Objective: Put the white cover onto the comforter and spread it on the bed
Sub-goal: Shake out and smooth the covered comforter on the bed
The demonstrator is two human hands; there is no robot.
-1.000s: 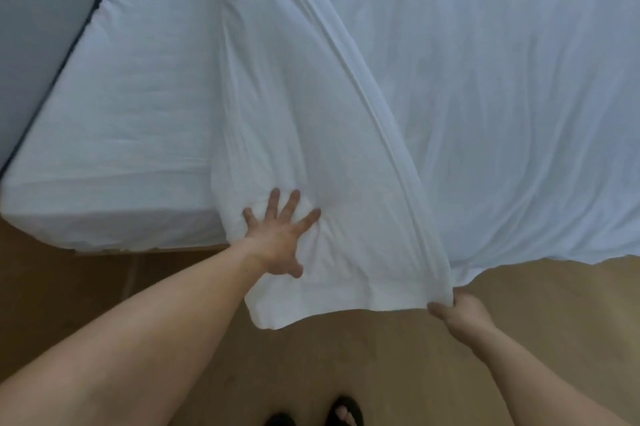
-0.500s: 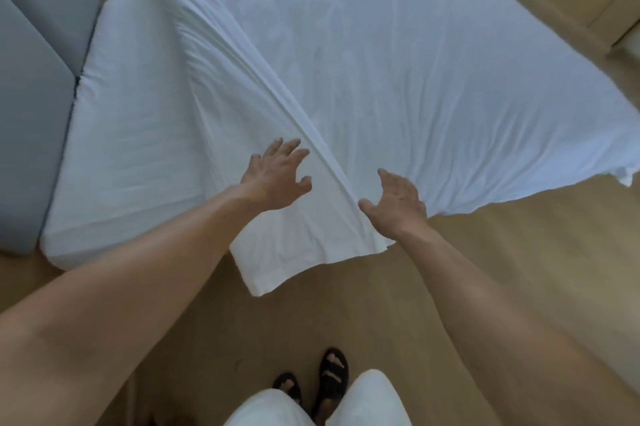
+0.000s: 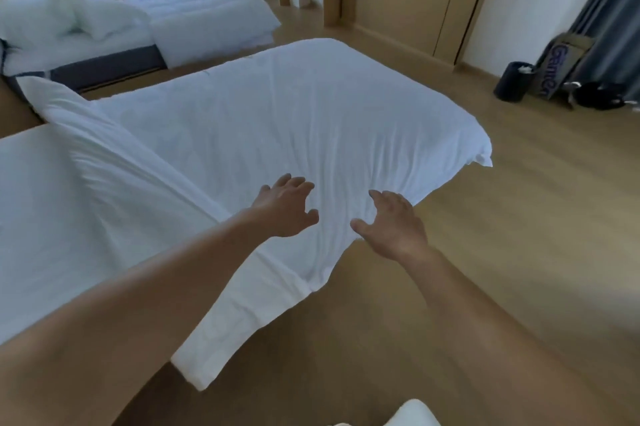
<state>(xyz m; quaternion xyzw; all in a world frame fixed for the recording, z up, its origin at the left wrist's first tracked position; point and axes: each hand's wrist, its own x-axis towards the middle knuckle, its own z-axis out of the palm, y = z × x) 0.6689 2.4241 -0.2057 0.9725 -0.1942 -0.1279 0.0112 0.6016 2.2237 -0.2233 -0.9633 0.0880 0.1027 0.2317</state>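
The white cover [image 3: 294, 120] lies across the foot half of the bed [image 3: 52, 217], mostly flat, with fine wrinkles fanning out from the bed's near edge. Along the cover's head-side border a long strip is folded back on itself. This fold runs on a slant from the far side of the bed to the near edge. There its corner hangs off the bed over the wooden floor [image 3: 519, 235]. At the foot of the bed another corner of the cover sticks out past the mattress.

Both hands are held palm down at the bed's near edge and grip nothing. The left hand [image 3: 287, 209] is over the cover with its fingers loosely spread and slightly bent. The right hand [image 3: 391, 224] is spread at the cover's overhanging rim. Whether either hand touches the cloth I cannot tell.
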